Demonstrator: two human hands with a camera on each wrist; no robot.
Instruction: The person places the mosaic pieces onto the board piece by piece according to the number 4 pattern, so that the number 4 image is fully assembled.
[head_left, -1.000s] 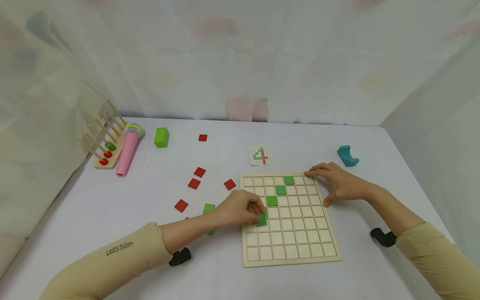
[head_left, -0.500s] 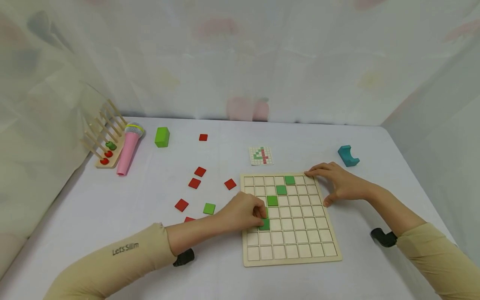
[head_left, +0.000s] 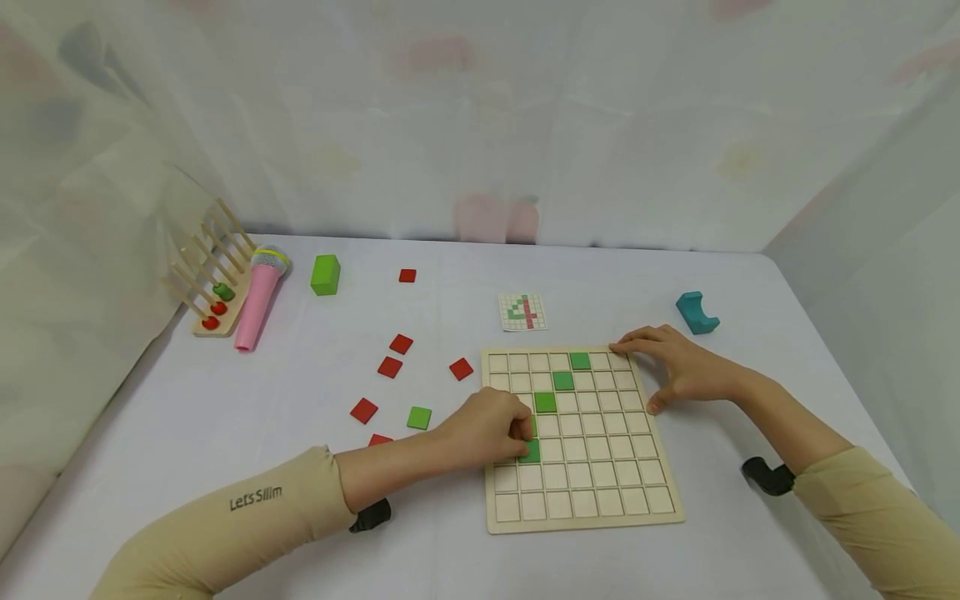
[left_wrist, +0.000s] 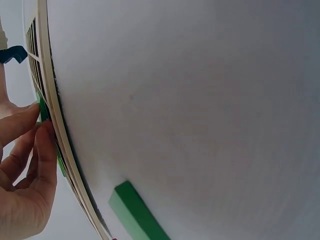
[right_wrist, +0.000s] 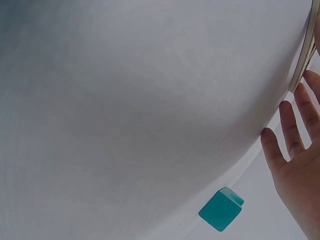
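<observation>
With thumb and fingertips, my left hand (head_left: 487,427) pinches a green square tile (head_left: 530,452) at a cell in the left part of the wooden grid board (head_left: 585,523). In the left wrist view the green tile (left_wrist: 42,108) sits between the thumb and fingers, tilted against the board. Up the board from it, several green tiles (head_left: 545,402) lie in a diagonal line; one is partly covered by the fingers. My right hand (head_left: 686,367) rests at the board's far right corner, fingertips on the corner and thumb against the right edge.
A pattern card (head_left: 522,312) showing a green and red 4 lies behind the board. Left of it are scattered red tiles (head_left: 364,411), a loose green tile (head_left: 419,417), a green block (head_left: 326,275), a pink microphone (head_left: 258,304) and a peg stand (head_left: 217,327). A teal block (head_left: 696,313) stands right.
My left hand has moved slightly down and right, bringing the green tile from above the board to a cell below the diagonal. The right hand stays put.
</observation>
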